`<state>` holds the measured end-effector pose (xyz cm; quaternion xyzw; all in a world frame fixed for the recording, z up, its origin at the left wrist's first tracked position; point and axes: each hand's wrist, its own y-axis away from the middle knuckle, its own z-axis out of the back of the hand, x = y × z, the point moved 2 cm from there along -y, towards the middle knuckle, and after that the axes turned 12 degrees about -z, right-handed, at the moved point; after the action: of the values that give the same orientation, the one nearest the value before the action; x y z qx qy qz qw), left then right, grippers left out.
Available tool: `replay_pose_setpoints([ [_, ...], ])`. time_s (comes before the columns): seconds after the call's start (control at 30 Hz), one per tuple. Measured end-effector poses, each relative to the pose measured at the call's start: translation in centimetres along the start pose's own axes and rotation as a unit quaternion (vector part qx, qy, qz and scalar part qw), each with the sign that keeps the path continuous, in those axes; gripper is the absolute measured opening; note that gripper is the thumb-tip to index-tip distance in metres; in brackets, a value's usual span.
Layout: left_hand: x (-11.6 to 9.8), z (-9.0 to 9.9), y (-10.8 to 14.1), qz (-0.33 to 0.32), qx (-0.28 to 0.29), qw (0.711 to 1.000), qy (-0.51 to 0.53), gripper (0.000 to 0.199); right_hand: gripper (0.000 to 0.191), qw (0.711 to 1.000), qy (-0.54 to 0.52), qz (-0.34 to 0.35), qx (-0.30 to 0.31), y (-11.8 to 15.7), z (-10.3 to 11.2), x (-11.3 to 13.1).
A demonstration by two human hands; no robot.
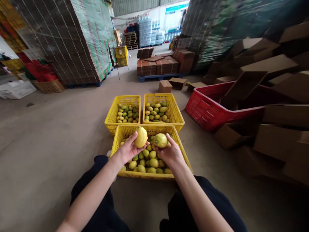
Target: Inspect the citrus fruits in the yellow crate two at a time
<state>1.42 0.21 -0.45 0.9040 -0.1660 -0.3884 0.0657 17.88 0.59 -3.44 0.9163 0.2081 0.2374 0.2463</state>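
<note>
A yellow lemon [141, 137] rests in my left hand [128, 149], whose thumb and fingers curl around it. My right hand [171, 151] holds a greener lemon [161, 140] between thumb and fingers. Both hands are above the near yellow crate [149, 175], which contains several yellow and green lemons. Two more yellow crates stand side by side just beyond it, the back left crate [111, 112] and the back right crate [177, 112]. Each holds several smaller-looking lemons, many of them green.
On the right, a red crate [205, 111] sits against piled open cardboard boxes [282, 135]. Flattened cardboard bundles [166, 66] lie on a blue pallet ahead. Tall wrapped stacks [84, 38] rise at left and right. My knees flank the near crate.
</note>
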Motion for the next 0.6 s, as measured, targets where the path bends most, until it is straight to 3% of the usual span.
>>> replay_pose_setpoints([
  [0.13,-1.4,-0.9,0.7,-0.067,0.054,0.993,-0.076,0.044,0.01,0.997,0.006,0.035,0.066,1.2,-1.7,0.1],
  [0.33,-1.6,-1.3,0.3,-0.192,0.017,0.973,-0.131,0.044,0.017,0.992,0.04,0.076,0.088,2.4,-2.9,-0.6],
  [0.47,-1.3,-1.1,0.0,-0.227,0.011,0.956,-0.186,0.038,0.031,0.991,0.077,0.072,0.08,1.6,-2.8,-1.1],
  [0.53,-1.4,-1.1,0.0,-0.239,0.023,0.943,-0.229,0.039,0.038,0.983,0.116,0.111,0.091,1.1,-2.7,-1.1],
  [0.6,-1.6,-1.2,0.1,-0.266,0.044,0.923,-0.275,0.045,0.042,0.959,0.19,0.195,0.085,0.9,-2.7,-0.9],
])
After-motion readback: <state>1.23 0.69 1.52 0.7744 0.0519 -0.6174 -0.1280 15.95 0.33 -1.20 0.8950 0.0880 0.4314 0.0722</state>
